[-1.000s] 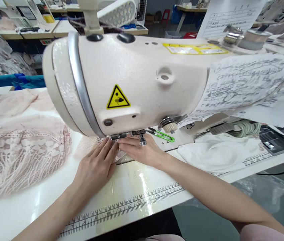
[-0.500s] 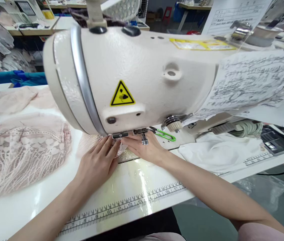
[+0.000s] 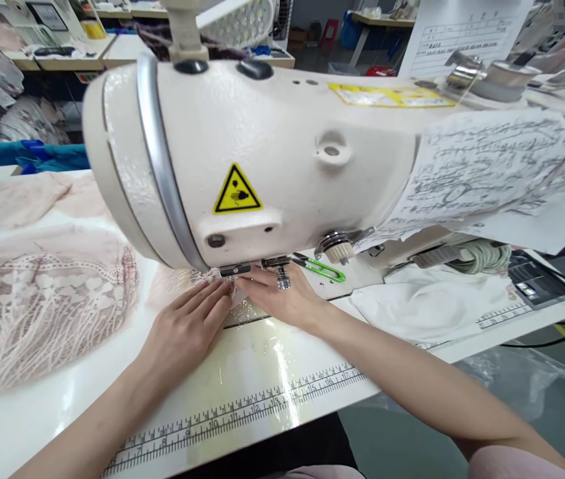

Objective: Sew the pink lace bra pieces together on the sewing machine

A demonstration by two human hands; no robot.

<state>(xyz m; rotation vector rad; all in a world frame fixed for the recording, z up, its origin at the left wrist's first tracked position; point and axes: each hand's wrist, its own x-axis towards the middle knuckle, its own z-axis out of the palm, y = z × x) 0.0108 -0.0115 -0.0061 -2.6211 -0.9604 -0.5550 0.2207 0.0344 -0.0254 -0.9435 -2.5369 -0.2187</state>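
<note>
The left hand (image 3: 183, 329) lies palm down over the white tabletop (image 3: 247, 356), its fingers close together and lightly bent, the tips resting on pale pink lace fabric (image 3: 167, 285). Its thumb is hidden, so whether it pinches the cloth I cannot tell. The right hand (image 3: 285, 296) reaches in from the other side, fingers stretched toward the left fingertips and partly covered by the machine's lower fittings; how firmly it has hold of the lace cannot be told either. The lace lies beneath the front end of the sewing machine head (image 3: 282, 153), back from the tabletop's front edge, part of it showing beyond the left fingers. The needle is out of sight behind the casing.

Just beyond the right hand lie green-handled thread snips (image 3: 325, 269). A white cloth (image 3: 422, 303) is bunched toward the tabletop's front right corner, with a dark control box (image 3: 532, 286) near the right edge. A larger pink lace piece (image 3: 48, 299) spreads over the left part, with sheer pink fabric (image 3: 23, 199) behind it. A printed ruler scale (image 3: 235, 416) follows the front edge. A handwritten sheet (image 3: 486, 166) covers the right part of the machine.
</note>
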